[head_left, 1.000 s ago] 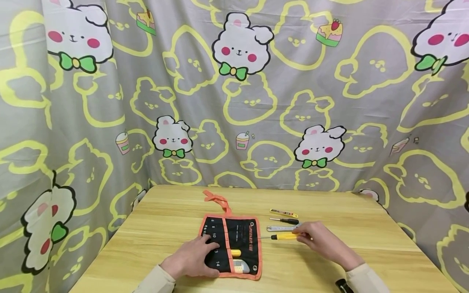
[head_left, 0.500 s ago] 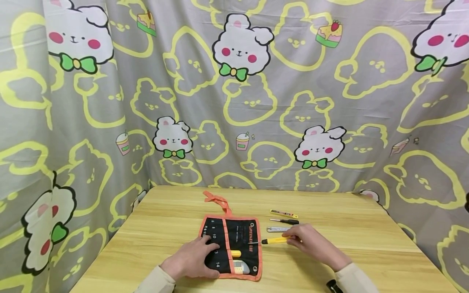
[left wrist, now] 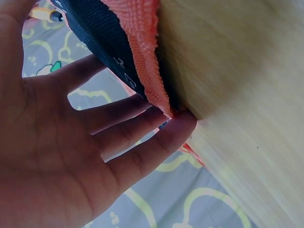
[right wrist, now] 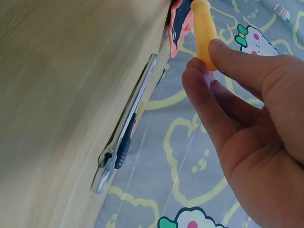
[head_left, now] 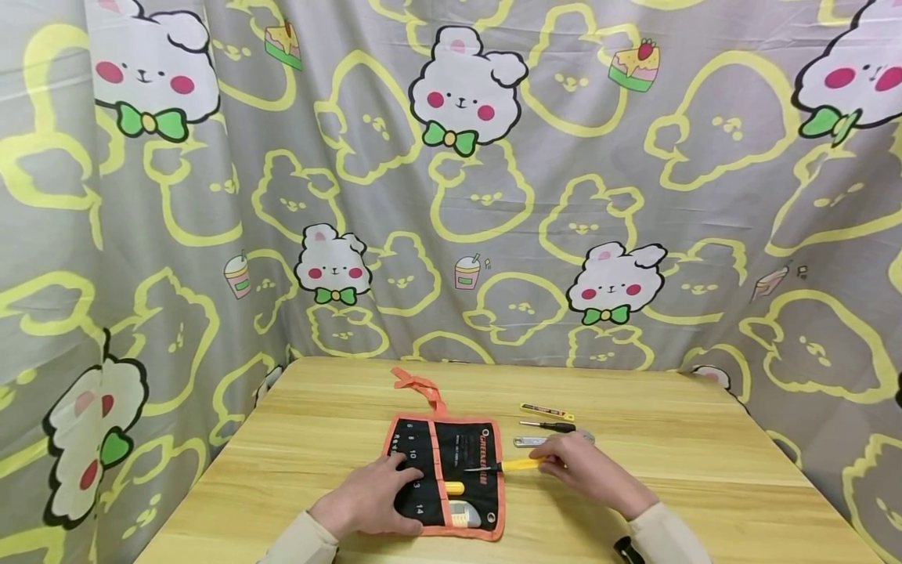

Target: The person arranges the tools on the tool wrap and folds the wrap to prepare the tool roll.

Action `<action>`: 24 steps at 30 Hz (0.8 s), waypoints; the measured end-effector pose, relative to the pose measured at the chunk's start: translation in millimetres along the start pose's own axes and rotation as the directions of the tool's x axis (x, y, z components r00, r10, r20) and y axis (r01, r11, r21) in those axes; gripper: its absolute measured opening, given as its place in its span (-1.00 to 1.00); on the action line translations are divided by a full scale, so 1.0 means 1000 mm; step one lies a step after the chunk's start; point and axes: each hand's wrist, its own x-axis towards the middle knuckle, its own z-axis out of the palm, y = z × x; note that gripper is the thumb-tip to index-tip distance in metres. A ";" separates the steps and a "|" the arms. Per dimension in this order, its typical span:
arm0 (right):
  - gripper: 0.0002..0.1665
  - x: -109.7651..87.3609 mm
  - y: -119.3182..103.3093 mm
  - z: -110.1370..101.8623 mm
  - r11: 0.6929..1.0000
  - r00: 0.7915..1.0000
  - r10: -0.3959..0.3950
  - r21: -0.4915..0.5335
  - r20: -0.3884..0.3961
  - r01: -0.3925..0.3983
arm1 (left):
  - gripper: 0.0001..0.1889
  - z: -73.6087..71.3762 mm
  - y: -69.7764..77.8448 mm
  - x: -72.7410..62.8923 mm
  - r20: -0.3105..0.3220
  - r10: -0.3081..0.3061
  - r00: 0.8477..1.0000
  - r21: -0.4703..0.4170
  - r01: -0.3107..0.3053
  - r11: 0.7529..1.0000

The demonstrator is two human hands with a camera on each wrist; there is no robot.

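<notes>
The left hand (head_left: pixel 376 491) rested loosely spread fingers on the black, orange-trimmed fabric tool pouch (head_left: pixel 463 450), while the yellow-handled metal screwdriver (head_left: pixel 511 465), its tip just shifted leftward over it, nearer the orange pocket edge (head_left: pixel 436 450), stayed pinched by the right hand (head_left: pixel 583 468).

Smooth plastic screwdriver handle (right wrist: pixel 204 33); woven cloth pouch (head_left: pixel 451 442); glossy metal wrench (head_left: pixel 530 442).
</notes>
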 end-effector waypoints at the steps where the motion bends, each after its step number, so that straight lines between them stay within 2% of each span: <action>1: -0.82 0.001 0.000 0.000 1.000 1.000 0.011 0.014 0.011 -0.012 | -0.22 0.000 0.000 0.000 0.001 0.000 1.000 -0.001 0.000 1.000; 6: -0.81 0.003 -0.003 0.003 1.000 1.000 0.003 0.030 0.025 -0.003 | -0.23 0.000 0.000 0.000 0.002 0.001 1.000 -0.002 -0.001 1.000; 18: -0.84 0.012 -0.009 0.010 0.999 0.999 -0.044 -0.022 0.006 0.045 | -0.22 -0.001 0.001 -0.001 -0.007 0.009 1.000 0.004 -0.009 1.000; 24: -0.83 0.015 -0.011 0.015 0.999 0.999 -0.030 -0.017 0.019 0.031 | -0.22 -0.001 0.001 0.000 -0.008 0.007 1.000 0.016 -0.007 1.000</action>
